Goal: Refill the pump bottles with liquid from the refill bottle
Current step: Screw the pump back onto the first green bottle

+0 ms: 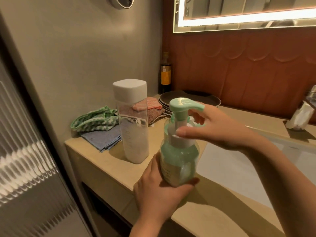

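Near counter edge (102,170), pump bottle (179,161), left hand (159,190)

A beige countertop (106,161) runs from 7 toward 3 o'clock, with a white basin (230,168) sunk in at 4. A grey wall (77,48) fills 11 o'clock. A rust-brown scalloped panel (248,71) sits at 2 under a backlit mirror (239,17), and a ribbed glass door (25,151) stands at 9.

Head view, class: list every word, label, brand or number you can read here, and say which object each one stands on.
Nothing can be quoted; all lettering is illegible.
Clear square bottle with a white cap: faint lettering running up its side, too blurred to read.
Green plastic pump bottle: yellowish label, print blurred.
Dark glass bottle with an orange label: print too small.
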A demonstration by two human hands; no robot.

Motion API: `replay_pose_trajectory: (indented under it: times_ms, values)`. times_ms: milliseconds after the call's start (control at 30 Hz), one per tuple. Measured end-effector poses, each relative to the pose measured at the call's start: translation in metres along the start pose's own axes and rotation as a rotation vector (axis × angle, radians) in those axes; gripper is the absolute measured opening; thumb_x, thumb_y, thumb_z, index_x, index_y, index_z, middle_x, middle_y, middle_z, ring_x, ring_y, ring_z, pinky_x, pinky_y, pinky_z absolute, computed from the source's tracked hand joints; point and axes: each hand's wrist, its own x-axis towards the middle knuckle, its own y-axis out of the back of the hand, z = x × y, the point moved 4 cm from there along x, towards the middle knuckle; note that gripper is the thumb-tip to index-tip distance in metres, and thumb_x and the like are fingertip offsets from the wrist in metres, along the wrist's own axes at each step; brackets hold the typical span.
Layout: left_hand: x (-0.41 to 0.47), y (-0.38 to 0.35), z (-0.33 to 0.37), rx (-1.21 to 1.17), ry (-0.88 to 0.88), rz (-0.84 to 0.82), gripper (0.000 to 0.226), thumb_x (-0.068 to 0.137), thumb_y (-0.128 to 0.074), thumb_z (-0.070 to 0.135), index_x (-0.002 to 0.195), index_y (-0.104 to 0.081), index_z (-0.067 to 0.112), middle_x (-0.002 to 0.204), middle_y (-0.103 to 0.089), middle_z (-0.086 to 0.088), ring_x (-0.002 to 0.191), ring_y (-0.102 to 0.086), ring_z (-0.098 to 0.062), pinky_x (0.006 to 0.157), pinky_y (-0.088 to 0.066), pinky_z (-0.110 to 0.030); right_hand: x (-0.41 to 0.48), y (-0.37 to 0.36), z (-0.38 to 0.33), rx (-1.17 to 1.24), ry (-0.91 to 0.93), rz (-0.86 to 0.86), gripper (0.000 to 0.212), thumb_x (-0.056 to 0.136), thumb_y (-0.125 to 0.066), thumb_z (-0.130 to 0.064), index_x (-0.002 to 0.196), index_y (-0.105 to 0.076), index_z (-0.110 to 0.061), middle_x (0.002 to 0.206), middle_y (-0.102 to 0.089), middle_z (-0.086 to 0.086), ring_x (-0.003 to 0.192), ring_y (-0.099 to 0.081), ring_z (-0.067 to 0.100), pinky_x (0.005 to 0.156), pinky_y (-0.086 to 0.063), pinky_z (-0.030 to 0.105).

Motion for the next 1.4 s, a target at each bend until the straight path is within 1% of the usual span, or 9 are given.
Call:
replay_pose_trajectory:
  times_ms: [167, 300, 433, 567, 800, 933, 1033, 1233, 1400]
  values:
    - [0.001, -0.001, -0.001, 0.058, -0.001, -0.018, 0.106, 0.034, -0.048, 0.084, 0.130, -0.033, 0.041, 0.116, -0.054, 0.020, 0.108, -0.052, -0.010, 0.089, -0.042, -0.030, -0.008, 0.008, 0.001, 0.107, 0.024, -0.143, 0.050, 0.070, -0.075, -0.045, 0.116, -0.060, -0.030, 0.108, -0.065, -0.018, 0.103, -0.058, -0.001, 0.089, -0.044, 0.019]
    - [0.000, -0.001, -0.002, 0.033, 0.009, 0.006, 0.108, 0.032, -0.046, 0.085, 0.131, -0.035, 0.041, 0.118, -0.054, 0.021, 0.111, -0.051, -0.009, 0.092, -0.043, -0.033, -0.001, -0.001, 0.001, 0.062, 0.018, -0.013, 0.043, 0.052, -0.074, -0.050, 0.089, -0.057, -0.038, 0.080, -0.057, -0.037, 0.077, -0.051, -0.014, 0.063, -0.037, 0.005]
    - [0.000, 0.000, 0.000, -0.031, 0.003, 0.018, 0.099, 0.032, -0.052, 0.082, 0.122, -0.039, 0.044, 0.102, -0.054, 0.027, 0.099, -0.053, -0.007, 0.087, -0.046, -0.032, -0.001, -0.006, 0.001, 0.035, 0.025, -0.065, 0.048, 0.060, -0.072, -0.061, 0.099, -0.046, -0.049, 0.083, -0.047, -0.052, 0.083, -0.046, -0.025, 0.068, -0.037, 0.001]
    - [0.000, 0.002, 0.003, 0.051, -0.026, -0.001, 0.093, 0.032, -0.046, 0.084, 0.116, -0.036, 0.045, 0.083, -0.038, 0.036, 0.083, -0.041, -0.002, 0.077, -0.041, -0.027, -0.009, 0.005, 0.003, 0.079, 0.018, -0.222, 0.038, 0.077, -0.060, -0.047, 0.114, -0.051, -0.049, 0.117, -0.054, -0.036, 0.109, -0.051, -0.008, 0.090, -0.042, 0.014]
    - [-0.001, 0.003, 0.001, 0.034, 0.005, -0.023, 0.087, 0.037, -0.057, 0.082, 0.112, -0.046, 0.040, 0.090, -0.043, 0.029, 0.089, -0.042, -0.002, 0.089, -0.042, -0.029, 0.001, -0.003, 0.012, 0.079, -0.045, -0.083, 0.069, 0.050, -0.083, -0.055, 0.107, -0.062, -0.024, 0.099, -0.065, -0.008, 0.091, -0.060, 0.004, 0.078, -0.051, 0.029]
    - [-0.002, 0.004, 0.004, 0.039, 0.017, -0.057, 0.075, 0.042, -0.065, 0.077, 0.101, -0.034, 0.043, 0.083, -0.035, 0.030, 0.088, -0.039, -0.002, 0.091, -0.039, -0.028, -0.003, -0.002, 0.009, 0.088, -0.009, -0.189, 0.051, 0.065, -0.069, -0.058, 0.112, -0.055, -0.044, 0.108, -0.059, -0.029, 0.101, -0.054, -0.006, 0.080, -0.044, 0.015]
    - [-0.001, 0.003, 0.004, 0.103, 0.037, -0.068, 0.079, 0.043, -0.061, 0.078, 0.106, -0.034, 0.039, 0.083, -0.032, 0.027, 0.090, -0.036, -0.002, 0.092, -0.037, -0.027, -0.008, 0.003, 0.005, 0.120, 0.032, -0.260, 0.042, 0.080, -0.061, -0.042, 0.121, -0.056, -0.038, 0.120, -0.059, -0.023, 0.112, -0.054, 0.002, 0.093, -0.046, 0.024]
    - [0.001, 0.001, -0.001, -0.024, 0.008, 0.031, 0.095, 0.030, -0.049, 0.082, 0.118, -0.039, 0.048, 0.091, -0.048, 0.030, 0.089, -0.047, -0.002, 0.083, -0.045, -0.030, 0.004, -0.005, 0.014, 0.025, -0.063, 0.000, 0.072, 0.046, -0.079, -0.067, 0.101, -0.062, -0.024, 0.092, -0.063, -0.010, 0.084, -0.057, 0.006, 0.070, -0.046, 0.027]
    - [0.001, 0.002, 0.000, 0.009, -0.011, 0.005, 0.098, 0.028, -0.046, 0.087, 0.118, -0.032, 0.051, 0.089, -0.044, 0.034, 0.086, -0.043, 0.002, 0.075, -0.040, -0.024, -0.004, -0.003, 0.005, 0.106, -0.017, -0.201, 0.055, 0.065, -0.055, -0.067, 0.116, -0.053, -0.045, 0.115, -0.057, -0.030, 0.106, -0.052, -0.011, 0.085, -0.042, 0.017]
